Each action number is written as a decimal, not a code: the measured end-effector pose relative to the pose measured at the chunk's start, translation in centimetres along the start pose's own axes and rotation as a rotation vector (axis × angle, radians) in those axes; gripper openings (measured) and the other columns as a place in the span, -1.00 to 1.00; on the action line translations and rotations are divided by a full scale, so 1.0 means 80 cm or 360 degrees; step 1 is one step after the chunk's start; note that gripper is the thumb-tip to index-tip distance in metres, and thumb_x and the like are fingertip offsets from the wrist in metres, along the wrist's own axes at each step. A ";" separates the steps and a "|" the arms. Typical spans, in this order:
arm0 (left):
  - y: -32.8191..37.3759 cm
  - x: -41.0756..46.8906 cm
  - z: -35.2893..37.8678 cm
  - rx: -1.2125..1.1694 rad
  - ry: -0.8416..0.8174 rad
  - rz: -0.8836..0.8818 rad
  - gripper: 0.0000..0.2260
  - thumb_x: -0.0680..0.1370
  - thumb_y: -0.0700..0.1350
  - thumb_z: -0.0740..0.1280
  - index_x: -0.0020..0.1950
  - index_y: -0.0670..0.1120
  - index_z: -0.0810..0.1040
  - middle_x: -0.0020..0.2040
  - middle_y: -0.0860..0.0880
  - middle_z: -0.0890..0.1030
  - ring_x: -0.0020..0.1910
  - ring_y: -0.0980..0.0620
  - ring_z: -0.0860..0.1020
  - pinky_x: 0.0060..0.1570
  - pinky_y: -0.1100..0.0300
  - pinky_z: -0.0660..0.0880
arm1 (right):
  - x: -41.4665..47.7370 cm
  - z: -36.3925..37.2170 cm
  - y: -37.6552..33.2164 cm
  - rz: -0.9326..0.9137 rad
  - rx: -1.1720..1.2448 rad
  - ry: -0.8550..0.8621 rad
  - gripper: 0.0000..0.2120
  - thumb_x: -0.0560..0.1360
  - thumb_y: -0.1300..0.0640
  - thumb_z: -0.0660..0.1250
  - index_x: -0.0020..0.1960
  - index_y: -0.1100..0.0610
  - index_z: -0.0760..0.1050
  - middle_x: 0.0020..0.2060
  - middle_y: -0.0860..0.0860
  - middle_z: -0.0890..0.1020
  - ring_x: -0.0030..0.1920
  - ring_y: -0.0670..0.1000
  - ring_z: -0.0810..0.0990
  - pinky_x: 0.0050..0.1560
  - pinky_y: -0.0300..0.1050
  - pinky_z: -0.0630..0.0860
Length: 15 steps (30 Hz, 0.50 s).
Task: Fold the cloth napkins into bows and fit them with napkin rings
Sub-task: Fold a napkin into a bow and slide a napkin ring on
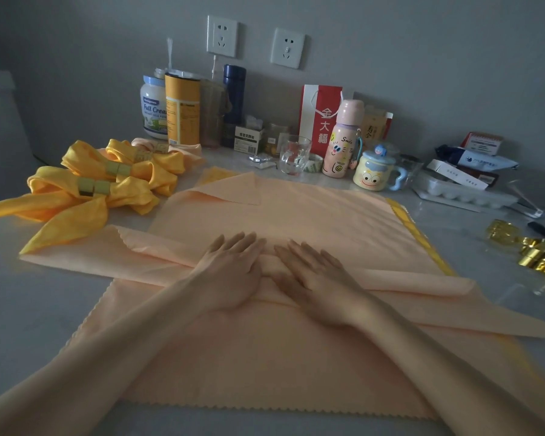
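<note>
Peach napkin [265, 357] spread flat mid-table, zigzag edge nearest, lying over a yellow napkin [422, 237] peeking out along the right side. Across the middle, folded into a long band running left to right. Left hand [233, 272] and right hand [315, 281] side by side on that band, fingers straight, palms down, pressing rather than gripping anything. Looks like creasing the fold before gathering the centre, just guessing tho

Risk-wise: slippery-looking fabric, so could slide on the yellow one underneath and skew the band at the moment of lifting off. Also a flipped-over far corner [233, 190], likely to give lopsided bow loops if left like that

Off to the right, loose gold napkin rings [532, 253], well apart from both hands, meaning a one-handed reach while pinning the band with the other. Might spring open then

Far left, finished yellow bows [107, 184], already ringed. Further back, cartoon mug [375, 174], pink bottle [343, 143], tins [170, 108] against the wall
</note>
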<state>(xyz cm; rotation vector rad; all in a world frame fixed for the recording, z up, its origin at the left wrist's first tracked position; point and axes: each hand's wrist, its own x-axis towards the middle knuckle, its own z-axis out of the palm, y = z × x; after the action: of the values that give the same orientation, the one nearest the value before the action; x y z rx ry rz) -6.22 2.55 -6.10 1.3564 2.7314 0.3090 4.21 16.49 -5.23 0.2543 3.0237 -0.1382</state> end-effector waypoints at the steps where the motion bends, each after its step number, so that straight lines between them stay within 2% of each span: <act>1: -0.001 -0.001 0.000 0.0000 -0.0006 -0.0013 -0.55 0.65 -0.05 -0.10 0.55 0.01 -0.08 0.56 0.02 -0.08 0.53 0.09 -0.12 0.44 0.16 -0.23 | 0.000 -0.001 0.003 0.0036 0.0019 -0.0015 -0.44 0.59 -0.22 -0.17 0.53 -0.08 -0.15 0.53 -0.07 -0.14 0.52 -0.08 -0.19 0.48 -0.10 -0.22; 5: -0.001 -0.002 0.000 -0.0024 0.0023 -0.0007 -0.56 0.66 -0.03 -0.10 0.54 0.02 -0.03 0.56 0.02 -0.08 0.53 0.09 -0.12 0.44 0.16 -0.23 | -0.008 -0.004 0.026 0.0179 0.0065 0.0013 -0.48 0.61 -0.16 -0.19 0.53 -0.05 -0.12 0.53 -0.07 -0.12 0.52 -0.09 -0.18 0.49 -0.13 -0.20; 10: -0.003 -0.001 0.002 -0.0112 0.0086 0.0009 -0.58 0.66 -0.03 -0.07 0.53 0.05 0.05 0.56 0.02 -0.02 0.53 0.08 -0.08 0.44 0.18 -0.20 | -0.008 0.001 0.033 0.0157 0.0014 0.0076 -0.49 0.62 -0.13 -0.16 0.54 -0.03 -0.07 0.54 -0.04 -0.07 0.52 -0.06 -0.13 0.48 -0.13 -0.17; 12: -0.003 -0.002 0.001 -0.0159 0.0094 0.0035 -0.61 0.66 -0.02 -0.05 0.50 0.08 0.15 0.56 0.02 0.02 0.52 0.09 -0.05 0.44 0.19 -0.18 | -0.011 0.003 0.033 0.0128 0.0100 0.0224 -0.52 0.63 -0.09 -0.10 0.52 0.01 0.07 0.53 -0.03 0.06 0.52 -0.05 -0.03 0.46 -0.16 -0.10; 15: -0.005 -0.004 0.000 -0.0251 0.0155 0.0083 -0.66 0.66 -0.03 0.00 0.43 0.07 0.29 0.53 0.03 0.14 0.52 0.09 0.02 0.45 0.15 -0.13 | -0.021 0.003 0.037 0.0058 0.0306 0.0506 -0.63 0.63 0.04 0.08 0.40 0.08 0.35 0.40 -0.01 0.38 0.43 -0.03 0.26 0.42 -0.18 0.12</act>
<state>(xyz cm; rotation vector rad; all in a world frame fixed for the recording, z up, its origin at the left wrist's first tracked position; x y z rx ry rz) -6.31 2.08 -6.21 1.4066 2.6839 0.5957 6.39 19.11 -5.56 0.3804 3.3194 -0.4257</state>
